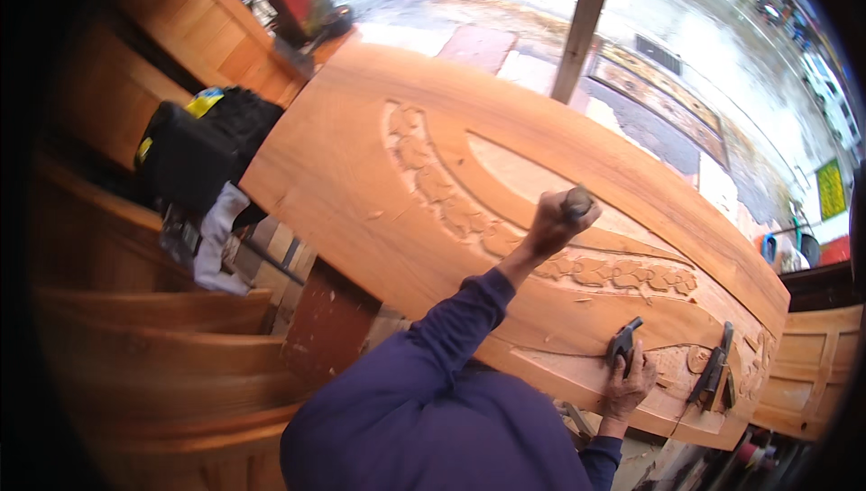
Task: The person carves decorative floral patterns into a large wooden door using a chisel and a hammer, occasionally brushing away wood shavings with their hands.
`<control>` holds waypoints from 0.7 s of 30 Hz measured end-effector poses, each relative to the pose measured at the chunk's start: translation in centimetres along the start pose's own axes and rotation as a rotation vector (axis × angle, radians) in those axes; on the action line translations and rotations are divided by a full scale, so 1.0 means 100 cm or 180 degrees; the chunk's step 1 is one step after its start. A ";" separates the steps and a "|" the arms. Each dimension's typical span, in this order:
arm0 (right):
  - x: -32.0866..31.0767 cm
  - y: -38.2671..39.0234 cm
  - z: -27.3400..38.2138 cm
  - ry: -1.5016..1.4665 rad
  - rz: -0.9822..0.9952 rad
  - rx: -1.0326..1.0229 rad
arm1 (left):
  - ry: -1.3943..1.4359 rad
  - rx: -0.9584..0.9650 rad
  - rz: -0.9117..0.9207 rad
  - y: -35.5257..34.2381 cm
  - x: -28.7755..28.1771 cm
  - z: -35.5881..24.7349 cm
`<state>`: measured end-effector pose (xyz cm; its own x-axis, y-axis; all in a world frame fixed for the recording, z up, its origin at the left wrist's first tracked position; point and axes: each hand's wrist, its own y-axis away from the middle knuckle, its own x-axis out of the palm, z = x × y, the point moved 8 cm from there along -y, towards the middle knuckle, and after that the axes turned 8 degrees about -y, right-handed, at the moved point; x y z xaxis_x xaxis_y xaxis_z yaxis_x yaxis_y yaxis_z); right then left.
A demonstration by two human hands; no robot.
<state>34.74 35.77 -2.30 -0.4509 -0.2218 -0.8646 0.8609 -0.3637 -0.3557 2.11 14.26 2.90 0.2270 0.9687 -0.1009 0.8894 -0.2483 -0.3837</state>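
Note:
My left hand (555, 220) grips a dark cylindrical tool (575, 202), seen nearly end-on, over the middle of a large carved wooden panel (329, 121). A band of carved leaf shapes (415, 157) curves across the panel beside a long recessed inlay. Near the lower edge, my right hand (629, 383) has its fingers round a small black tool (622, 338). Just right of it, a longer black tool (714, 360) lies on the panel, among more carving and a few shavings.
Stacked wooden panels (153, 356) fill the left, with a black bag (194, 144) and a pale cloth (218, 229). A wooden post (577, 31) rises behind the panel, with a wet pavement beyond. Another panelled board (807, 365) stands at right, a potted plant (320, 13) at back.

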 end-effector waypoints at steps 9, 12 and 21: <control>-0.006 -0.016 -0.019 -0.0147 0.0102 0.0193 | 0.0544 -0.0298 -0.0234 0.007 0.006 0.033; -0.013 -0.018 -0.018 -0.0174 0.0048 0.0177 | 0.0882 -0.0530 -0.0190 0.007 0.010 0.020; -0.024 -0.004 -0.018 -0.0669 -0.0191 0.0067 | 0.1421 -0.0508 -0.0205 0.013 0.007 0.042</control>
<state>35.91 38.10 -0.68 -0.5422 -0.3823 -0.7483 0.8270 -0.4003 -0.3947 1.76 14.58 -1.53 0.2864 0.8972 0.3361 0.9492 -0.2179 -0.2270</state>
